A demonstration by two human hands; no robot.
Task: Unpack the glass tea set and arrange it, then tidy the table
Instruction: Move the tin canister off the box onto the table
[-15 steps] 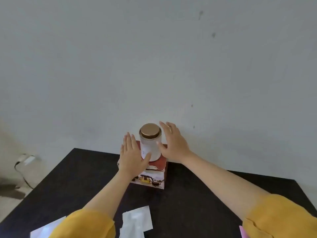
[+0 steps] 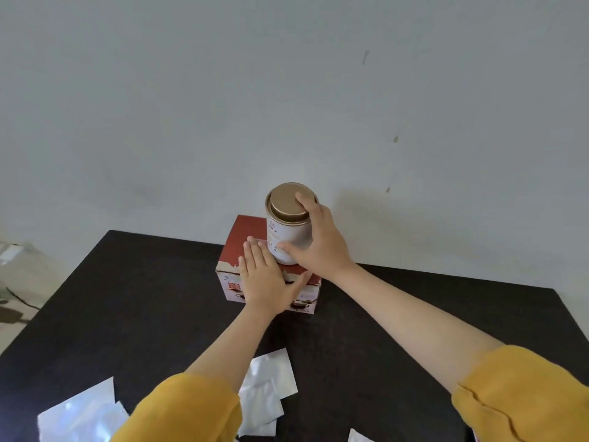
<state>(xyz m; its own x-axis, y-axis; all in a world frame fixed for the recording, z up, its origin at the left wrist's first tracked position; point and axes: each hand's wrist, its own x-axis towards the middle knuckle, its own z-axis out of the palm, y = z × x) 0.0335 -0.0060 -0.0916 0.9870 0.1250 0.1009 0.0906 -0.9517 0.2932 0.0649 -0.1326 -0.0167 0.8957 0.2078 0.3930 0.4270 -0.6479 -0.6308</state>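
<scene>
A white tin with a gold lid (image 2: 287,228) stands tilted on top of a red and white tea set box (image 2: 242,231) at the far side of the black table (image 2: 143,298). My right hand (image 2: 322,247) wraps around the tin's right side, fingers over the lid's edge and thumb across its front. My left hand (image 2: 264,279) lies flat on the box top, fingers together and thumb spread, just left of the tin's base.
Several white plastic wrappers lie on the near part of the table, one (image 2: 267,390) between my arms and another (image 2: 79,413) at the near left. A grey wall rises right behind the box. Off the table's left edge is some clutter on the floor (image 2: 16,266).
My right hand has closed around the tin and tipped it toward me. My left hand has dropped from beside the tin to rest flat on the box. The view has tilted downward.
</scene>
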